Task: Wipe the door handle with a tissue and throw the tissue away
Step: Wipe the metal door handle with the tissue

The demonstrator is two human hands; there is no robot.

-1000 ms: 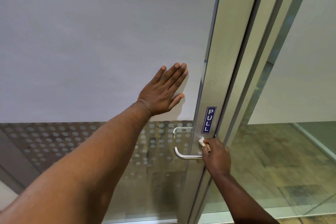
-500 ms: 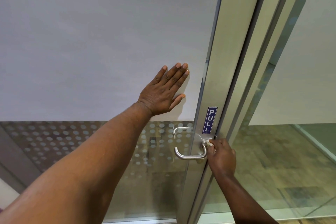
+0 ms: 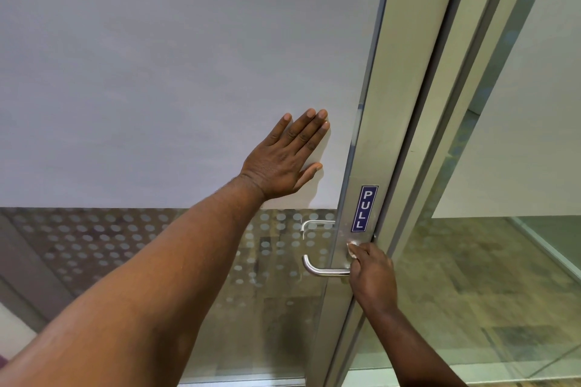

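Note:
A silver lever door handle [image 3: 320, 270] sticks out to the left from the metal door stile, below a blue PULL sign [image 3: 364, 208]. My right hand [image 3: 372, 276] is closed around a small white tissue [image 3: 352, 245] and presses it against the base of the handle, where the lever meets the stile. Only a scrap of the tissue shows above my fingers. My left hand [image 3: 287, 157] lies flat, fingers spread, on the frosted glass of the door above and left of the handle.
The door is frosted glass [image 3: 157, 72] above and dotted clear glass [image 3: 94, 239] below. A second handle [image 3: 314, 225] shows through the glass on the far side. A metal door frame [image 3: 440, 104] and another glass panel stand to the right.
My right hand has shifted slightly around the handle's base with the tissue, from the top of the rosette toward the lever's root. My left hand stays flat on the glass.

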